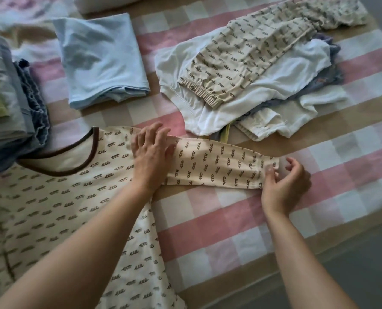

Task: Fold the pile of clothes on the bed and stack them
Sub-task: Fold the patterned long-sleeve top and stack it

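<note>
At far left sits the folded stack [11,103], with the squiggle-print pajama top [63,197] spread flat just beside it on the checked bedsheet [208,230]. My left hand [151,150] presses flat, fingers straight, on its shoulder. The sleeve [219,166] runs rightward from there to my right hand [286,184], which pinches the cuff, with the unfolded pile [263,74] beyond.

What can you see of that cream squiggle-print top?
The patterned top looks like soft cream knit printed with small dark squiggles, with a brown-trimmed round neck. It lies flat on the checked bedspread, one long sleeve stretched out sideways. The left hand presses its shoulder; the right hand pinches the cuff.
</note>
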A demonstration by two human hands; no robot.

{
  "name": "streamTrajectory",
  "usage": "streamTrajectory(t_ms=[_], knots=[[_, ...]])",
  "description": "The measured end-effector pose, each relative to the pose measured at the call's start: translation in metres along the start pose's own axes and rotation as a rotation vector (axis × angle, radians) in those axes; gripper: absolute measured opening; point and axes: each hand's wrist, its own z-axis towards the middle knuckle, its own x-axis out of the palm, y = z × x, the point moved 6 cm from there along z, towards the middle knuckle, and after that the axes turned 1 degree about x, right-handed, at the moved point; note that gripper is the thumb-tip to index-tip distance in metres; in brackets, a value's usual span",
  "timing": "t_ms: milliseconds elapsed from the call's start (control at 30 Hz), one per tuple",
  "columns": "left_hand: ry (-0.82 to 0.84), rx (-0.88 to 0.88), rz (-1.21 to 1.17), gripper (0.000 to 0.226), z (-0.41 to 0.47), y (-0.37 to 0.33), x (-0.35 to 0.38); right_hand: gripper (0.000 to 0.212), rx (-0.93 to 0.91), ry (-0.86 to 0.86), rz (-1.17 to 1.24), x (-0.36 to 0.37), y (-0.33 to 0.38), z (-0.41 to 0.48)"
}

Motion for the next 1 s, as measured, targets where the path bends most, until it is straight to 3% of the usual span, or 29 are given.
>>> streamTrajectory(t_ms=[67,167,300,433,600,767,867,1000], knots=[[-0.026,-0.041,-0.079,0.033,-0.026,0.006,-0.011,0.032,-0.151,-0.022,0.023,-0.009,0.022,-0.02],[-0.054,-0.132,-0.175,0.038,-0.078,0.026,-0.03,0.026,-0.299,0.22,0.161,-0.005,0.056,-0.078],[-0.127,-0.278,-0.178,0.034,-0.164,0.066,-0.051,0.012,-0.256,0.71,0.25,0.005,0.066,-0.177],[-0.089,-0.396,-0.181,0.036,-0.251,0.096,-0.06,0.013,-0.109,0.89,0.126,-0.004,0.03,-0.254],[0.005,-0.365,-0.157,0.037,-0.305,0.091,-0.054,0.031,-0.037,0.854,0.021,-0.023,-0.003,-0.289],[0.031,-0.377,-0.212,0.04,-0.321,0.072,-0.045,0.014,0.058,0.789,0.083,-0.031,-0.013,-0.291],[0.01,-0.394,-0.21,0.036,-0.324,0.069,-0.042,0.023,0.137,0.695,0.186,-0.04,-0.018,-0.291],[0.081,-0.368,-0.147,0.038,-0.329,0.074,-0.04,0.016,0.265,0.635,0.096,-0.038,-0.032,-0.292]])
